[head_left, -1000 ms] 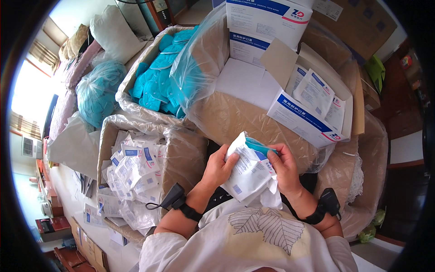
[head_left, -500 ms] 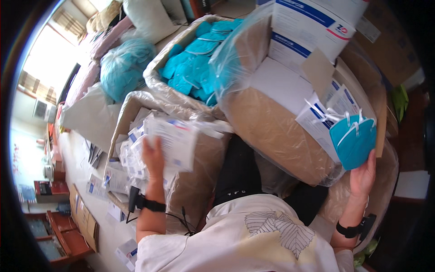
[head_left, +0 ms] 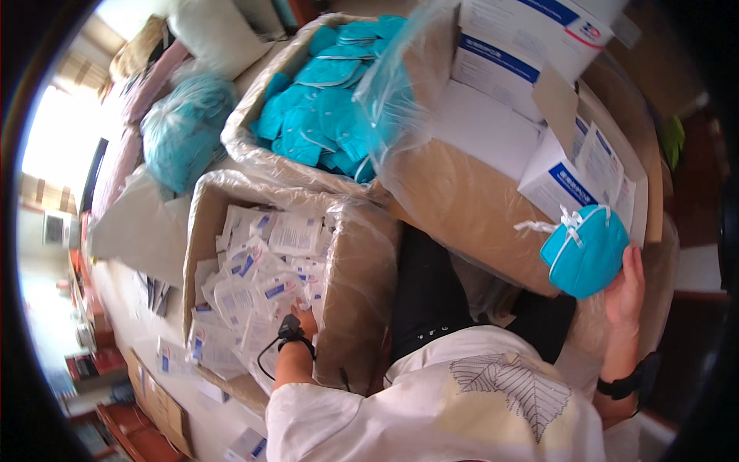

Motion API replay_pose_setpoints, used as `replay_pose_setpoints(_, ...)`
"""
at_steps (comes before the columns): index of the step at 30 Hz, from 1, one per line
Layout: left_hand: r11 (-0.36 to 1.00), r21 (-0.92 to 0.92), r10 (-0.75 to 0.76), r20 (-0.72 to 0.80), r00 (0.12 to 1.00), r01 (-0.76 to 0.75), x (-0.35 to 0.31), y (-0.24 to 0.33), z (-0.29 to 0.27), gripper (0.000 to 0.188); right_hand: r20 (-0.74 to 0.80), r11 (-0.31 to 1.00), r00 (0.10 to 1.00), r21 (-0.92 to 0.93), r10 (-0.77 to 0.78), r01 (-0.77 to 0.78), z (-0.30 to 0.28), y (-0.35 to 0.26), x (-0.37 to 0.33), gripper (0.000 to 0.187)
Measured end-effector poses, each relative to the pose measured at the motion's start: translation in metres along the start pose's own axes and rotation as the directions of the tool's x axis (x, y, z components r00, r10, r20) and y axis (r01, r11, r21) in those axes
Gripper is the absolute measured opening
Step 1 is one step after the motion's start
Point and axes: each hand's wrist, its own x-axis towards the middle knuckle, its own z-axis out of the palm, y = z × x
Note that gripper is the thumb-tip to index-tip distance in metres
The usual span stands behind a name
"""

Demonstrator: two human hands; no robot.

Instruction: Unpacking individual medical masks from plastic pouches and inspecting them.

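Okay so, a rounded turquoise mask (head_left: 583, 252) with thin white straps was held by the right hand (head_left: 627, 289) in front of the near edge of an open white cardboard box (head_left: 566, 185). Flat, slick white packets (head_left: 246, 258) were heaped in a plastic-lined carton (head_left: 362, 277). The left hand (head_left: 305, 317) was placed inside, by its right edge; whether anything was gripped couldn't be told. More turquoise cups (head_left: 308, 115) were piled past the carton's far edge.
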Motion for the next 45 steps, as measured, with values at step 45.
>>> replay_pose_setpoints(45, -0.352, -0.766, 0.846, -0.506, 0.167, -0.538, -0.222, 0.398, -0.398, 0.024, 0.621, 0.734, 0.747, -0.389, -0.237, 0.556, -0.027, -0.053, -0.007, 0.022)
